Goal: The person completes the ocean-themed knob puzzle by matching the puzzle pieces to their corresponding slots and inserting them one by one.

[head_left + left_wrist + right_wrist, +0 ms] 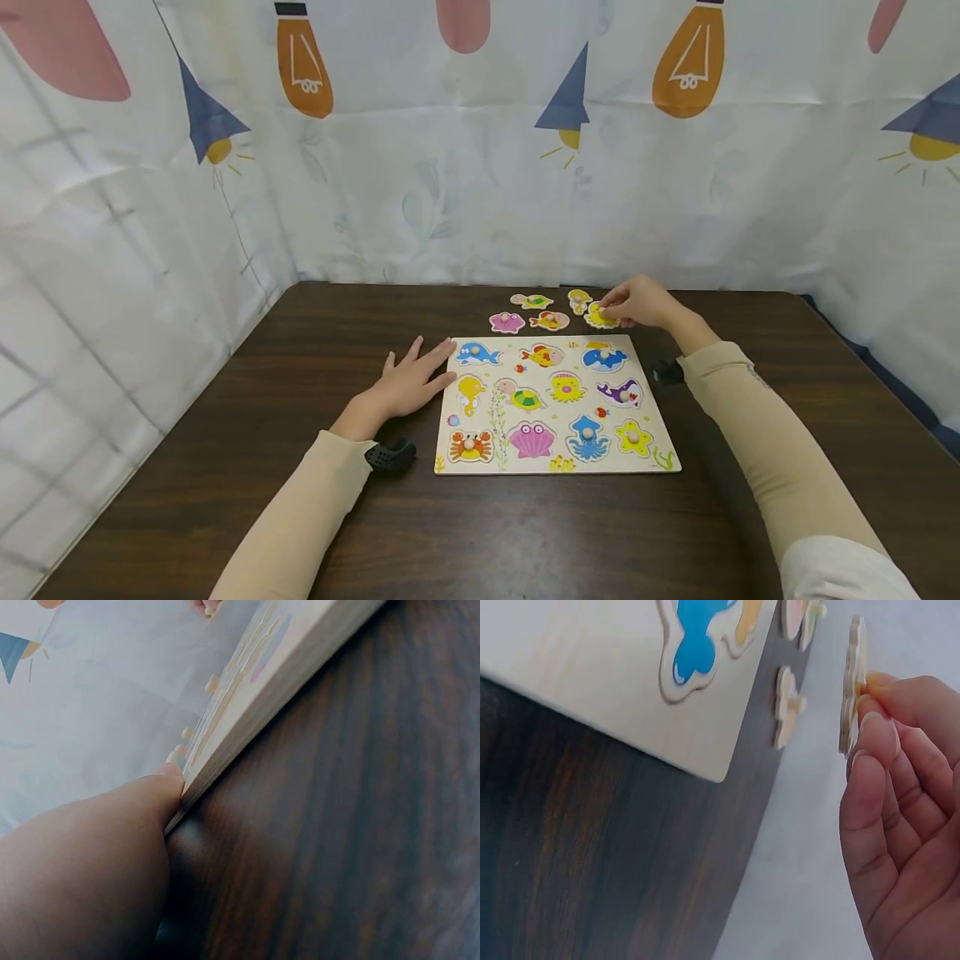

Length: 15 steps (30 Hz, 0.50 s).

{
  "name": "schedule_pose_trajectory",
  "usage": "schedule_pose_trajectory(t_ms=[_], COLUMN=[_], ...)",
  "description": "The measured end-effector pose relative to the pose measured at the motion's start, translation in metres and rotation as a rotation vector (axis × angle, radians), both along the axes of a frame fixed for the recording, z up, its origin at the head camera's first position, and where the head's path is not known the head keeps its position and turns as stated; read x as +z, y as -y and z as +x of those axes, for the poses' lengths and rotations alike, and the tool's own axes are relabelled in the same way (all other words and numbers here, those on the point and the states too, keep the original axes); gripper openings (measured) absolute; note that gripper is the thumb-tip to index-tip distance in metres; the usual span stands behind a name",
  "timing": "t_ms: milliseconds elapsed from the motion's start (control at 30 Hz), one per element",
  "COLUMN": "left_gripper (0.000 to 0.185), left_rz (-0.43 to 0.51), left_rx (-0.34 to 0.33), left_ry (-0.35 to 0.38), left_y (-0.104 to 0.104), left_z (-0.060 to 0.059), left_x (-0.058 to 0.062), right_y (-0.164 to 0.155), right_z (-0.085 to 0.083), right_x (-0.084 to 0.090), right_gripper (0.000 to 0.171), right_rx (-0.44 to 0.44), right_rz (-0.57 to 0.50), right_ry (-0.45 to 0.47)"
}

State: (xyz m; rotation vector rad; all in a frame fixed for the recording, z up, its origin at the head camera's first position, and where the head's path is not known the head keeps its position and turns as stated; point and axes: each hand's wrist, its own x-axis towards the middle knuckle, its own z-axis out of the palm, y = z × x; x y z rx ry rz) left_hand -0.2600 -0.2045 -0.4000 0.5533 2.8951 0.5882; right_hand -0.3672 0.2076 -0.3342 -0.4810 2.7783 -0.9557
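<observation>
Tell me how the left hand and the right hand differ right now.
The left hand lies flat on the table with straight fingers pressing the puzzle board's left edge; the right hand is curled, pinching the yellow piece by its peg. The left hand sits beside the board, the right hand beyond its far edge among loose pieces. Both wear beige sleeves.

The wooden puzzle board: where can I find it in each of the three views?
Head: the puzzle board lies at the centre of the table, the left hand flat against its left edge.
Left wrist: its edge runs diagonally from a fingertip to the upper right.
Right wrist: its corner fills the upper left.
Shared landmark: the dark wooden table.
</observation>
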Motion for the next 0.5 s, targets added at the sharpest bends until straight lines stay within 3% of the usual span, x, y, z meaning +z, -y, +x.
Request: schedule_pose_trajectory(t_ms=[500], left_gripper=[0.068], left_rz=[0.006], left_rx=[-0.001], left_ry=[-0.006], left_y=[-0.001], left_z=[0.001], left_x=[0.001], right_y=[0.015], right_z=[0.030], right_x=[0.006], right_gripper=[0.024], right_rx=[0.107], right_rz=[-0.008], right_ry=[-0.031])
